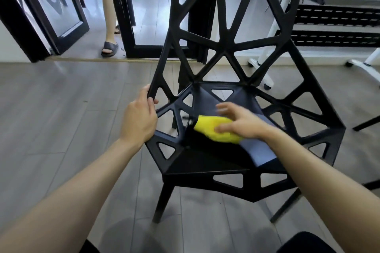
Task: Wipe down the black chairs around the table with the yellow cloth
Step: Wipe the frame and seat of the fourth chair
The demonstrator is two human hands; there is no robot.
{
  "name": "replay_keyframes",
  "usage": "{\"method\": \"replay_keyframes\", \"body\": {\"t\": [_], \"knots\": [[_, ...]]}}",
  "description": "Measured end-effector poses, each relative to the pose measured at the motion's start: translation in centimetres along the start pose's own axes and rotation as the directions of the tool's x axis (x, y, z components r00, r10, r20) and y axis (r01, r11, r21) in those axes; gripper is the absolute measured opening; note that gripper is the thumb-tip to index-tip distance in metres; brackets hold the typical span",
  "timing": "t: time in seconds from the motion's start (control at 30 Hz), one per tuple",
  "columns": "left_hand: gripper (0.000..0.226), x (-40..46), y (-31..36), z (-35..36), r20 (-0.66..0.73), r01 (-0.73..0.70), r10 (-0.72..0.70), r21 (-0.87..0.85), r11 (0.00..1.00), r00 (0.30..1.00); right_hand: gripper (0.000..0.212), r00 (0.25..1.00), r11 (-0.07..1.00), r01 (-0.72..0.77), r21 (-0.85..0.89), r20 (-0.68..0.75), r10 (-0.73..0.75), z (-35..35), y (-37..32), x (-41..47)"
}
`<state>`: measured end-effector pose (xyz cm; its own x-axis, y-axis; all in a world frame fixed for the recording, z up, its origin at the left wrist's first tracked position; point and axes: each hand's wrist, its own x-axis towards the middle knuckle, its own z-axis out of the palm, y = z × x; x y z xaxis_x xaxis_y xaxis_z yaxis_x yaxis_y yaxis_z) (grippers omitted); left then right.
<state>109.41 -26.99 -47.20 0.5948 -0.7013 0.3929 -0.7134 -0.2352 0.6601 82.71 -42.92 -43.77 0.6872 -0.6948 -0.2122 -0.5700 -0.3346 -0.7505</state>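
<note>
Where the grey plank floor (61, 121) meets a dark-framed glass door (131, 26), a black chair (224, 51) of angular struts and triangular openings stands facing the camera, its matte seat catching a pale bluish sheen on the right half. At its left side edge the left hand (139, 119) grips the frame, fingers curled round the strut. On the seat's middle, the right hand (240, 121) lies with spread, motion-blurred fingers pressing on the bunched bright yellow cloth (216, 129).
</note>
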Motion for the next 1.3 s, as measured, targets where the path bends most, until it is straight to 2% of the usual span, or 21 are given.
{"method": "replay_keyframes", "body": {"t": [0.03,0.07,0.13,0.2,0.3,0.33,0.43,0.5,0.57,0.63,0.67,0.77,0.83,0.93,0.97,1.03,1.07,1.1,1.17,1.23,1.3], "knots": [[0.042,-0.1,0.0,0.0,-0.001,-0.003,0.003,-0.001,1.000,1.000,0.069,0.985,0.990,-0.039,-0.133,-0.169,0.016,-0.7,0.8,1.0],[0.041,-0.2,-0.1,0.0,-0.002,0.000,0.000,-0.005,1.000,1.000,0.062,0.962,0.962,-0.062,-0.265,-0.271,-0.013,-0.9,1.4,1.5],[0.041,-0.3,-0.1,-0.1,-0.004,0.012,-0.012,-0.011,1.000,1.000,0.057,0.963,0.902,-0.021,-0.432,-0.250,-0.098,0.2,2.0,2.0],[0.040,-0.2,-0.1,-0.1,-0.009,0.016,-0.016,-0.002,1.000,1.000,0.066,0.966,0.813,-0.026,-0.582,-0.224,-0.129,1.3,2.0,2.2],[0.039,-0.4,0.2,-0.1,-0.017,0.031,-0.031,-0.009,0.999,0.999,0.091,0.941,0.636,-0.159,-0.755,-0.311,-0.134,1.2,1.8,3.7],[0.039,-0.5,0.3,-0.2,-0.011,0.042,-0.042,-0.024,0.999,0.999,0.093,0.939,0.613,-0.200,-0.765,-0.327,-0.102,1.1,1.6,4.2],[0.037,-0.5,0.5,-0.3,-0.006,0.056,-0.056,-0.011,0.998,0.998,0.079,0.934,0.684,-0.258,-0.682,-0.358,-0.004,0.9,1.7,5.7],[0.036,-0.6,0.5,-0.2,-0.005,0.070,-0.070,-0.007,0.998,0.998,0.068,0.926,0.771,-0.273,-0.575,-0.373,0.050,0.8,1.7,6.8],[0.035,-0.5,0.5,-0.3,0.007,0.089,-0.089,-0.016,0.996,0.996,0.066,0.906,0.896,-0.303,-0.325,-0.390,0.164,0.0,0.6,8.3],[0.034,-0.5,0.5,-0.4,0.013,0.102,-0.102,-0.019,0.995,0.995,0.055,0.890,0.950,-0.295,-0.107,-0.393,0.232,-0.6,-1.7,9.8],[0.033,-0.5,0.5,-0.4,0.014,0.108,-0.108,-0.024,0.994,0.994,0.050,0.882,0.962,-0.268,-0.057,-0.417,0.221,-0.4,-2.8,10.8],[0.034,-0.6,0.5,-0.5,0.000,0.108,-0.108,-0.069,0.992,0.994,0.060,0.900,0.969,-0.201,-0.142,-0.418,0.125,2.5,-5.4,13.7],[0.035,-0.5,0.4,-0.4,-0.016,0.095,-0.097,-0.096,0.991,0.995,0.049,0.937,0.972,-0.127,-0.198,-0.345,0.052,5.3,-7.2,12.8],[0.037,-0.7,0.3,-0.4,-0.025,0.103,-0.107,-0.137,0.985,0.994,0.023,0.980,0.953,0.110,-0.282,-0.128,-0.151,7.5,-9.1,7.0],[0.037,-0.8,0.3,-0.5,-0.042,0.099,-0.105,-0.130,0.987,0.994,0.021,0.984,0.948,0.158,-0.275,-0.033,-0.174,7.3,-9.3,5.2],[0.037,-1.0,0.5,-0.6,-0.077,0.089,-0.097,-0.096,0.991,0.992,0.015,0.987,0.978,0.150,-0.148,0.086,-0.138,6.0,-9.4,3.8],[0.037,-1.0,0.6,-0.6,-0.076,0.099,-0.106,-0.097,0.990,0.991,0.012,0.992,0.991,0.119,-0.067,0.060,-0.115,5.3,-9.4,4.5],[0.038,-1.0,0.7,-0.6,-0.060,0.114,-0.121,-0.110,0.987,0.991,0.011,0.994,0.994,0.107,0.033,-0.033,-0.106,4.4,-9.7,5.7],[0.040,-1.1,0.9,-0.6,-0.034,0.142,-0.148,-0.123,0.982,0.988,0.020,0.941,0.966,0.167,0.197,-0.324,-0.097,2.3,-11.4,9.5],[0.041,-1.2,1.2,-0.7,-0.018,0.165,-0.169,-0.121,0.979,0.986,0.040,0.847,0.932,0.266,0.244,-0.520,-0.106,0.6,-13.8,13.5],[0.042,-1.2,1.3,-0.9,-0.001,0.171,-0.173,-0.120,0.978,0.985,0.042,0.788,0.939,0.306,0.159,-0.596,-0.157,0.3,-16.0,16.7]]}}
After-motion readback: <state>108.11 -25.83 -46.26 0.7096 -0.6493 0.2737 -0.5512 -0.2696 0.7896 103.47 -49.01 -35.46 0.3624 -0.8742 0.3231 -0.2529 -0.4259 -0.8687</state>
